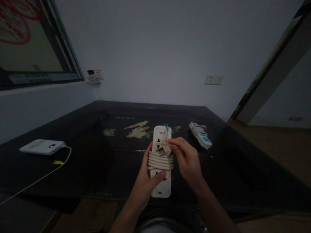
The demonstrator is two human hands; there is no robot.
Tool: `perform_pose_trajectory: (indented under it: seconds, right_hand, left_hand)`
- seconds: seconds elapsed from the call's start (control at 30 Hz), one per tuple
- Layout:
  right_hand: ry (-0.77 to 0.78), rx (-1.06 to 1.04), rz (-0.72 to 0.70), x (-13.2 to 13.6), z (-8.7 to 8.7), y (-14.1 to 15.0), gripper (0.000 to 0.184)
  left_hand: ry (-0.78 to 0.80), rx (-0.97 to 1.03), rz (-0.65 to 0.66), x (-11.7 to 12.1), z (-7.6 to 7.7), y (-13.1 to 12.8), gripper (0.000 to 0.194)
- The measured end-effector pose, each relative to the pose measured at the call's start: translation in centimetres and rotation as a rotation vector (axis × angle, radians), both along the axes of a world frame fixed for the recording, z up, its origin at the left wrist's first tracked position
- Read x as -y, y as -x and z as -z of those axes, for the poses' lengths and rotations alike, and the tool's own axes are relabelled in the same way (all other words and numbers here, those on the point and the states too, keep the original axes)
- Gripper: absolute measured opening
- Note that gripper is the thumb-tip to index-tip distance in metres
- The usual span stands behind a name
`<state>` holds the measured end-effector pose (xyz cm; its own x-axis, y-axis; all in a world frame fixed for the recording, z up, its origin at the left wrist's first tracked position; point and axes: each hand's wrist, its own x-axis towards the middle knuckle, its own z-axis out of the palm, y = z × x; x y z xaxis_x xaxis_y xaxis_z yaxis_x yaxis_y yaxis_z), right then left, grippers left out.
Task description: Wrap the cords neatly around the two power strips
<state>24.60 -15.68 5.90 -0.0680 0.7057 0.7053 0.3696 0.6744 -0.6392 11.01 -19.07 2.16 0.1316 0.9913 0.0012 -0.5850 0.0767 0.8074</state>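
A white power strip [160,189] stands out in front of me over the dark table, its cord [160,160] wound several times around its middle. My left hand [148,181] grips the strip from the left side, thumb across the front below the coils. With fingers pinched, my right hand [187,158] holds the plug [166,149] at the end of the cord, just above the coils. Blue printing and a small blue loop [166,125] show at the strip's top end. Exactly how the fingertips meet the plug is hard to see in the dim light.
On the glossy dark table [102,174], a second wrapped white power strip [200,135] lies to the right. A white box-shaped device [42,146] with a cable lies left, near a yellow tag [58,162]. Wall sockets [214,80] are behind.
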Motion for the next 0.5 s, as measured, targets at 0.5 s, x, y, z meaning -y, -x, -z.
perform_pose_trajectory:
  seconds: [0.5]
  right_hand:
    - [0.054, -0.016, -0.059, 0.25, 0.1, -0.75, 0.02]
  left_hand:
    - [0.07, 0.048, 0.0, 0.08, 0.0, 0.07, 0.099]
